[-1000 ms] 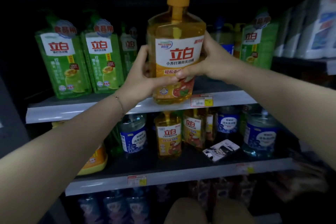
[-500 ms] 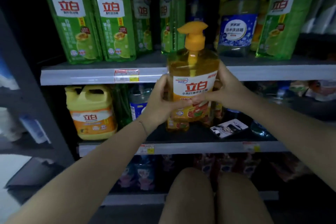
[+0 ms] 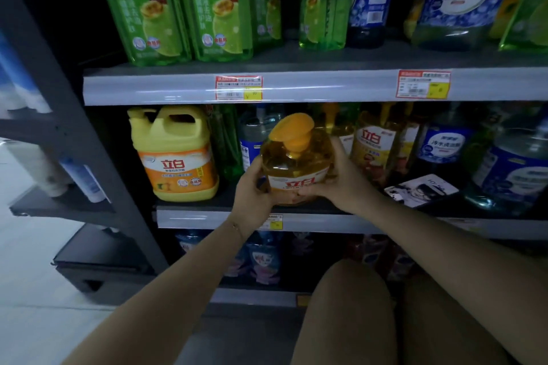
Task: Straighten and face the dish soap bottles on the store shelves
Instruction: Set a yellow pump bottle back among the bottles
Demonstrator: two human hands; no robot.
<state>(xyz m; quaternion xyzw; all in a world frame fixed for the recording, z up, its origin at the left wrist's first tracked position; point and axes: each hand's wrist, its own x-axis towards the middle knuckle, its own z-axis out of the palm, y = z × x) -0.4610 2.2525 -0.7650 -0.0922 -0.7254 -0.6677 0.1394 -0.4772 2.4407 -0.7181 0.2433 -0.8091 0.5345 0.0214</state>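
An orange pump bottle of dish soap (image 3: 296,169) sits at the front of the middle shelf (image 3: 326,224), label toward me, pump head leaning my way. My left hand (image 3: 252,190) grips its left side and my right hand (image 3: 341,178) wraps its right side. Behind it stand more orange pump bottles (image 3: 375,142) and a blue-labelled clear bottle (image 3: 252,133). A yellow jug (image 3: 175,154) stands to the left.
Green bottles (image 3: 148,6) and blue-labelled bottles (image 3: 456,0) fill the upper shelf (image 3: 178,89). A flat card package (image 3: 421,190) lies on the middle shelf at right, next to blue-labelled bottles (image 3: 516,172). A dark shelf upright (image 3: 74,127) rises at left. My knees (image 3: 355,311) are below.
Both hands carried the orange pump bottle down from the upper shelf level to the front of the middle shelf. My view dropped lower and closer.
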